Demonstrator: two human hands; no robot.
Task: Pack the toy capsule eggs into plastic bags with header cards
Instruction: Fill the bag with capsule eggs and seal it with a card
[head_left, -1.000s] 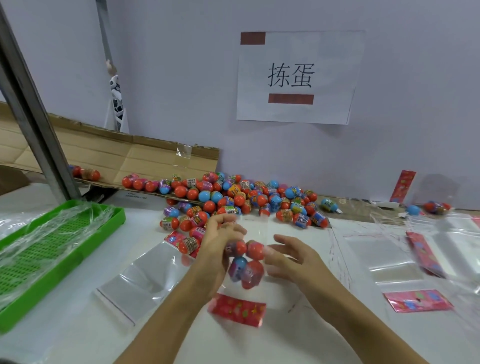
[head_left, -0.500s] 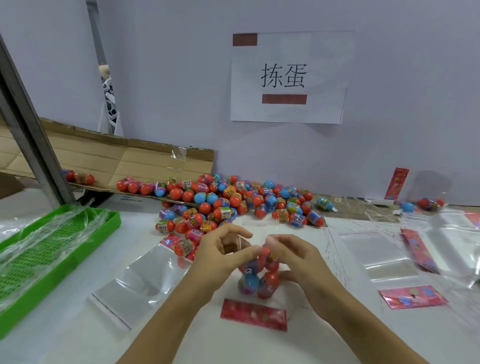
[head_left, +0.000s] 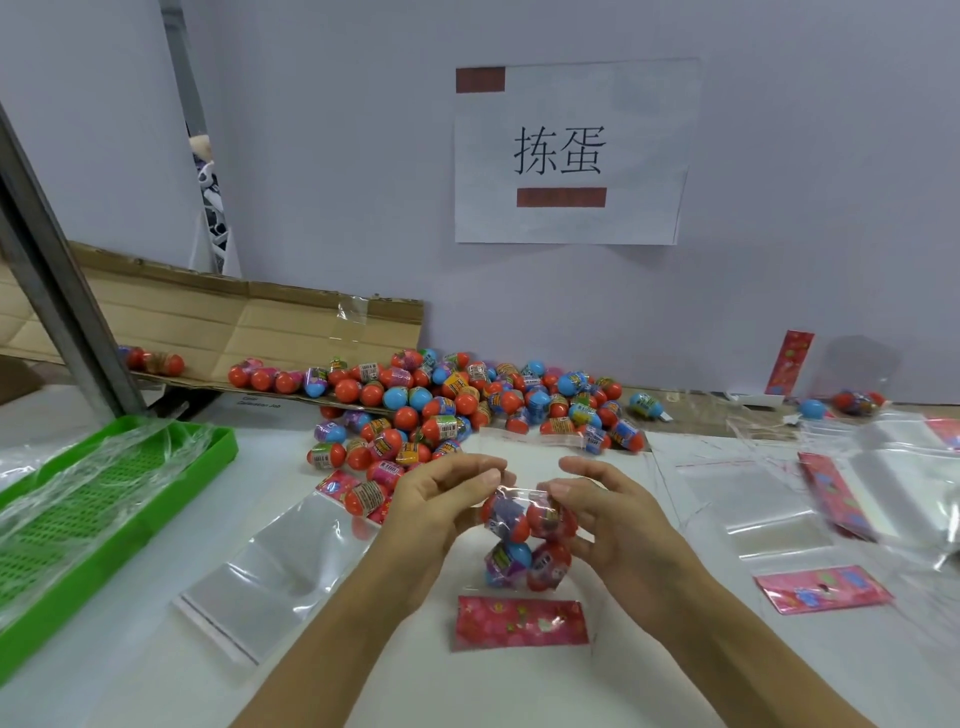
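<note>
white paper sign (head_left: 571, 150) on wall, printed "拣蛋" (black characters)

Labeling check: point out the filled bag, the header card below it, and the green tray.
filled bag (head_left: 527, 540): head view, on the eggs inside.
header card (head_left: 521, 622): head view, card's middle.
green tray (head_left: 218, 457): head view, right rim.

- the green tray (head_left: 156, 499) at nine o'clock is cut off by the left edge, its mesh floor blurred under crinkled film.
- the cardboard flap (head_left: 208, 322) runs out of view at ten o'clock, partly behind a grey post (head_left: 57, 291).
- the labels on the egg pile (head_left: 457, 405) are too small to read.
- clear bags (head_left: 904, 467) at three o'clock run off the right edge; where one ends and the next begins cannot be told.
- the right hand (head_left: 618, 519) hides the bagged eggs' (head_left: 524, 540) right side.
</note>
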